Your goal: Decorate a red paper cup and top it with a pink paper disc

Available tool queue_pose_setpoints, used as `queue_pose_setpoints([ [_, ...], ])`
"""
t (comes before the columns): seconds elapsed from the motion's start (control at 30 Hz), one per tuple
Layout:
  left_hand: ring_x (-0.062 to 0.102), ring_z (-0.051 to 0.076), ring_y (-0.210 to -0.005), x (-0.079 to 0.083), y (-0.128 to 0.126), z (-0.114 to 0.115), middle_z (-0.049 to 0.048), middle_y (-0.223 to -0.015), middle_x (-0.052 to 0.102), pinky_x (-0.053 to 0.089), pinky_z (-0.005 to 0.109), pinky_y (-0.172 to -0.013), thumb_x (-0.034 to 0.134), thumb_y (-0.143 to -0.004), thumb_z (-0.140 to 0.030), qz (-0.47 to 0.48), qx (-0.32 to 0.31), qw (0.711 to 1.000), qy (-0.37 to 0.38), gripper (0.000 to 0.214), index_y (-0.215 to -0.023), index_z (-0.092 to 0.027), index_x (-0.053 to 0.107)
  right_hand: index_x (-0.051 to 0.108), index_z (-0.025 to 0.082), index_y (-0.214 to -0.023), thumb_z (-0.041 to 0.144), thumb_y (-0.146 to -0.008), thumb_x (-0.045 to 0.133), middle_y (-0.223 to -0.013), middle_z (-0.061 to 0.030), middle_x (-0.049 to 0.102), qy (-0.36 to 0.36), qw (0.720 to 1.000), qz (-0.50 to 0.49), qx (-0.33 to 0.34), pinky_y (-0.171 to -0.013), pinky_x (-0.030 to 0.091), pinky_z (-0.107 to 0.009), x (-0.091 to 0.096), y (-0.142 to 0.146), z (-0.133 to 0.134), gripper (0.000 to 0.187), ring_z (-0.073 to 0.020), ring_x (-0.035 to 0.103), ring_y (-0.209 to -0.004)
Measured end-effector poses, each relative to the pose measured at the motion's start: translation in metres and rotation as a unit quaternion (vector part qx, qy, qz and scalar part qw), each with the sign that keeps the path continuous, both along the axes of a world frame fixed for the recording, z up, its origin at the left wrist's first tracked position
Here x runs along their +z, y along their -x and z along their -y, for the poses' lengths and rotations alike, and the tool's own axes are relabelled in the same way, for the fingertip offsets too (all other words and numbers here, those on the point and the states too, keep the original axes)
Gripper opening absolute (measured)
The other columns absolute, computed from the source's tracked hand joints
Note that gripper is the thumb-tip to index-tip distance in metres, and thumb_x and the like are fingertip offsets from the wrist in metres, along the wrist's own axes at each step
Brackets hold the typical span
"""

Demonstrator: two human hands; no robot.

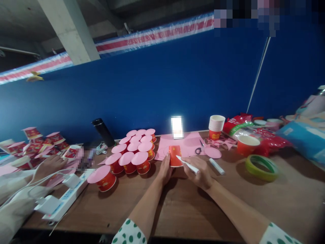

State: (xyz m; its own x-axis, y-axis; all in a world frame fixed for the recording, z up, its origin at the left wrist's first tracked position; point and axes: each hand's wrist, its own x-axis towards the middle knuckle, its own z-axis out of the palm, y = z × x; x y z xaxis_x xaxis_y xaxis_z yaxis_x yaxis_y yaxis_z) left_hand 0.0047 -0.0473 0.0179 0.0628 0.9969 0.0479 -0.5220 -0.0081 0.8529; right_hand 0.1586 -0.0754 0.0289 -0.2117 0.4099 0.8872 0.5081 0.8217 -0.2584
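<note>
My left hand [165,171] is wrapped around the side of a red paper cup [174,152], which stands upside down on the table. A white pen [190,166] is pinched in my right hand [200,171], its tip at the lower right of the cup's wall. Behind the cup lies a pink paper sheet [189,140] with a round outline drawn on it. Scissors [198,150] and a pink paper disc [213,152] rest to its right. Another white stick, perhaps a marker [216,166], lies beside my right hand.
Several red cups topped with pink discs [139,158] stand left of my hands. A power strip [68,196], a co-worker's hand [49,166] and a black bottle [103,132] are farther left. On the right are stacked cups [216,125], green tape [261,168] and plastic bags [270,139].
</note>
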Motion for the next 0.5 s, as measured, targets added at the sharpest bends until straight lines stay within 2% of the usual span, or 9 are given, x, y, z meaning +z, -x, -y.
queue_pose_setpoints([
  [0.13, 0.056, 0.03, -0.111, -0.0012, -0.0001, -0.001, 0.0117, -0.102, 0.068, 0.041, 0.044, -0.097, 0.061, -0.076, -0.05, -0.006, -0.037, 0.999, 0.014, 0.039, -0.098, -0.019, 0.062, 0.063, 0.021, -0.106, 0.016, -0.084, 0.053, -0.088, -0.0073, 0.07, -0.005, 1.0, 0.004, 0.006, -0.071, 0.052, -0.033, 0.0017, 0.0003, 0.0011, 0.024, -0.0182, 0.065, -0.077],
  [0.5, 0.054, 0.031, -0.114, 0.0009, -0.0004, 0.001, 0.0129, -0.1, 0.068, 0.039, 0.043, -0.099, 0.064, -0.075, -0.042, 0.0, -0.03, 1.0, 0.008, 0.035, -0.1, -0.018, 0.062, 0.062, 0.02, -0.11, 0.015, -0.084, 0.053, -0.087, -0.0068, 0.071, -0.029, 0.999, 0.036, -0.001, -0.07, 0.053, -0.032, 0.007, 0.0009, 0.0037, 0.028, -0.0178, 0.066, -0.077],
])
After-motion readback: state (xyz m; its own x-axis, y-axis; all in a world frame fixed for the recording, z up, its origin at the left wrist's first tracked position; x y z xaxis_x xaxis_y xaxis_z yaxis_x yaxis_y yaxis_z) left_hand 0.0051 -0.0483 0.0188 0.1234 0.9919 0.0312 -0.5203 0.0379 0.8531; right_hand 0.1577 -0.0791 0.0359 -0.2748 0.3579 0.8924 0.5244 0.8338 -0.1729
